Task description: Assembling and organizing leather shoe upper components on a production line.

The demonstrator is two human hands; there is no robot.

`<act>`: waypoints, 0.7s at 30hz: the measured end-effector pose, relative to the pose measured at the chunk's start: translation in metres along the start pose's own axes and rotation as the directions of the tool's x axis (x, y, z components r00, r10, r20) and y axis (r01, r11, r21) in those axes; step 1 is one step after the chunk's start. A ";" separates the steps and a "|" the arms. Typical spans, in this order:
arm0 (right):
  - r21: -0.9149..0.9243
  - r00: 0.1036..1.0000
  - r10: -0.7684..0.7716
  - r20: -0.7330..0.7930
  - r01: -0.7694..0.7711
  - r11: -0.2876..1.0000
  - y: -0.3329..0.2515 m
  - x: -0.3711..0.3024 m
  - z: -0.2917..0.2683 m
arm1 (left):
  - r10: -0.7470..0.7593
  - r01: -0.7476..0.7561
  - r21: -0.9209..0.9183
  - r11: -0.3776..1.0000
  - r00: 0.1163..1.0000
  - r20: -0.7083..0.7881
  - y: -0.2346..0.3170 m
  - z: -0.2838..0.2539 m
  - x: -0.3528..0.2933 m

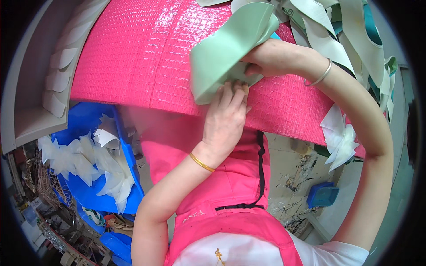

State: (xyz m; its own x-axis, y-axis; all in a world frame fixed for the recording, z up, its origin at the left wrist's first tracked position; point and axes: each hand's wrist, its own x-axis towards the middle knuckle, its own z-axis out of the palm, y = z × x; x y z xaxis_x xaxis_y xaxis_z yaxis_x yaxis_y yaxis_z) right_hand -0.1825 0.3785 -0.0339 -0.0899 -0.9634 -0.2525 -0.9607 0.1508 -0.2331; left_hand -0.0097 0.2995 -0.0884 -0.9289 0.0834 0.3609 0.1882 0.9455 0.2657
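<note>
A pale green piece of smooth sheet material (222, 53), curved and folded like a shoe upper, is held just over the near edge of the pink-covered table (133, 57). With bent fingers, my left hand (225, 117) grips its lower edge; a tan wrap shows on one fingertip. My right hand (270, 57) reaches round from the right, closed on the piece's right side, its fingers partly hidden behind the fold. Whether a small tool sits between the fingers is not visible.
Several cream and green curved pieces (315, 22) are heaped at the far right. White pointed pieces (339, 137) hang at the table's right edge; more lie in a blue bin (126, 164) at left. A grey rack (37, 66) with white pieces borders the table. A small blue box (323, 195) is below.
</note>
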 end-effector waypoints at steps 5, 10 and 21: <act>-0.185 0.999 0.048 0.016 -0.045 0.982 -0.005 0.004 0.009 | -0.057 0.056 0.012 0.998 0.988 0.140 0.010 0.001 0.012; -0.251 0.996 -0.083 -0.024 0.074 0.965 -0.004 -0.007 -0.004 | 0.003 -0.003 0.013 1.000 1.000 -0.031 0.006 0.012 0.013; -0.765 0.983 -0.145 0.112 0.178 0.619 0.008 -0.005 0.014 | -0.018 0.018 0.011 1.000 1.000 -0.003 0.014 0.022 0.023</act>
State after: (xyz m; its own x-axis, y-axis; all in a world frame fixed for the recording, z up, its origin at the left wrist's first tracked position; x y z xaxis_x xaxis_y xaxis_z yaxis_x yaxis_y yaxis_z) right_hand -0.1864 0.3878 -0.0475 0.0803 -0.9441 -0.3198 -0.8119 -0.2480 0.5284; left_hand -0.0350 0.3217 -0.0957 -0.9310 0.0651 0.3591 0.1676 0.9504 0.2622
